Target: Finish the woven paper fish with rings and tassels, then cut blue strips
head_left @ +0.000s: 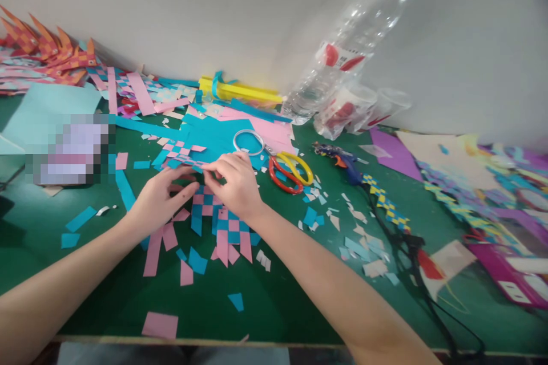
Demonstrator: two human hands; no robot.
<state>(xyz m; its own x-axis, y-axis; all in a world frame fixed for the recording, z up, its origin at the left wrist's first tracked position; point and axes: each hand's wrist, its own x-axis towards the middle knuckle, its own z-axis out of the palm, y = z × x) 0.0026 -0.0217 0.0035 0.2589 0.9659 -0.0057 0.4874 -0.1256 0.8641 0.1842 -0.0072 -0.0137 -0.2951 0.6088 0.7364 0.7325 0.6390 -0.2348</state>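
A small woven paper piece (182, 151) in pink and blue checks is in front of me. Its right end is pinched between the thumb and finger of my right hand (237, 185). My left hand (165, 191) is curled at the lower edge of this piece, fingers against it and thumb bent below; the exact grip is partly hidden. Just under my hands, more checked woven paper (231, 228) with loose pink and blue ends lies on the table. Scissors (285, 174) with red and yellow handles rest right of my right hand, beside a silver ring (249, 142).
Blue sheets (209, 128) lie behind my hands. A phone (75, 151) is at left, near orange woven paper figures (55, 45). A plastic bottle (355, 40) leans on the wall. To the right are a glue gun (349, 168) with its cord and many paper scraps (359, 245).
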